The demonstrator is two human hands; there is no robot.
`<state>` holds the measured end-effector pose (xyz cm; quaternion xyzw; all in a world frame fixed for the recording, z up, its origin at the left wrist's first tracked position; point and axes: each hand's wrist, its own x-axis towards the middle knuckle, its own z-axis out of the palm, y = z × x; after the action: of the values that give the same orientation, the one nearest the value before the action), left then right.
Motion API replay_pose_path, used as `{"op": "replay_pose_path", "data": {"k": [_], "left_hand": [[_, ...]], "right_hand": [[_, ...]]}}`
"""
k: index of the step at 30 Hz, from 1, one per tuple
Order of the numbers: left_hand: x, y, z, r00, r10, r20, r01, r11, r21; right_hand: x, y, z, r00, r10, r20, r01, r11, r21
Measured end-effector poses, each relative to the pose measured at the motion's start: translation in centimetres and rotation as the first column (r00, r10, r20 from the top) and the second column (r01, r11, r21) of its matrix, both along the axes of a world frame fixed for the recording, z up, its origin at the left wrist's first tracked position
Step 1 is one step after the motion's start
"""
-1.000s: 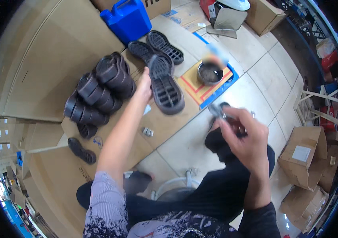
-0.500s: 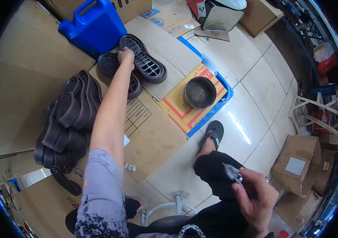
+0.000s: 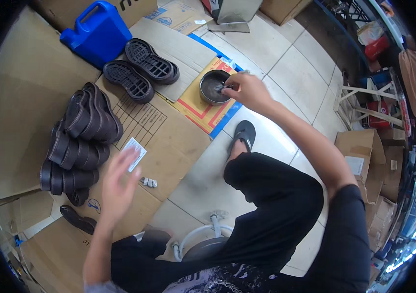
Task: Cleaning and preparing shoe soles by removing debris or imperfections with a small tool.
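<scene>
My right hand [image 3: 251,92] is pinched at the rim of a round metal bowl [image 3: 205,94], holding a small grey thing whose kind I cannot make out. My left hand [image 3: 119,188], blurred by motion, has its thumb and fingers apart and nothing in it. It hovers over the cardboard beside a white label [image 3: 135,152]. Farther off, two dark brown shoe soles lie with their gridded insides up: a nearer one [image 3: 129,80] and a farther one [image 3: 148,58]. Left of my left hand, several dark brown soles [image 3: 78,141] are piled up.
A blue jug [image 3: 98,34] stands behind the soles. Flat cardboard [image 3: 178,141] covers the floor here, with small white pieces [image 3: 149,182] on it. A loose dark sole piece [image 3: 78,219] lies near the pile. Cardboard boxes [image 3: 361,154] stand at the right.
My left hand has left the two soles and come back toward me. My right hand has reached forward from near my knee to the bowl with the small grey thing. The view has shifted.
</scene>
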<state>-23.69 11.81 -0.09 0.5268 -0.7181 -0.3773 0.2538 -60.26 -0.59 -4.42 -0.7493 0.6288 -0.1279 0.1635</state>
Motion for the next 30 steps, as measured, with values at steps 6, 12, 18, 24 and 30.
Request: {"op": "replay_pose_path", "data": {"k": [6, 12, 18, 24, 30], "left_hand": [[10.5, 17.1, 6.4, 0.751, 0.632, 0.189, -0.649, 0.76, 0.039], [16.2, 32.2, 8.7, 0.422, 0.891, 0.168, -0.899, 0.435, -0.048], [11.3, 38.6, 15.5, 0.18, 0.938, 0.295, -0.866, 0.294, -0.405], [10.2, 49.2, 18.5, 0.059, 0.958, 0.279, -0.732, 0.231, -0.64], [6.8, 58.6, 21.1, -0.209, 0.951, 0.226, -0.713, 0.01, -0.702]], "right_hand": [[-0.1, -4.1, -9.7, 0.942, 0.103, -0.318, -0.107, 0.994, 0.003], [-0.1, -4.9, -10.4, 0.888, 0.134, -0.439, -0.16, 0.987, -0.022], [-0.6, -3.5, -6.9, 0.948, -0.083, -0.307, 0.102, 0.994, 0.045], [0.3, -2.2, -13.3, 0.923, -0.139, -0.358, 0.093, 0.986, -0.142], [0.3, -3.1, -9.9, 0.933, -0.301, -0.2, 0.256, 0.941, -0.22]]}}
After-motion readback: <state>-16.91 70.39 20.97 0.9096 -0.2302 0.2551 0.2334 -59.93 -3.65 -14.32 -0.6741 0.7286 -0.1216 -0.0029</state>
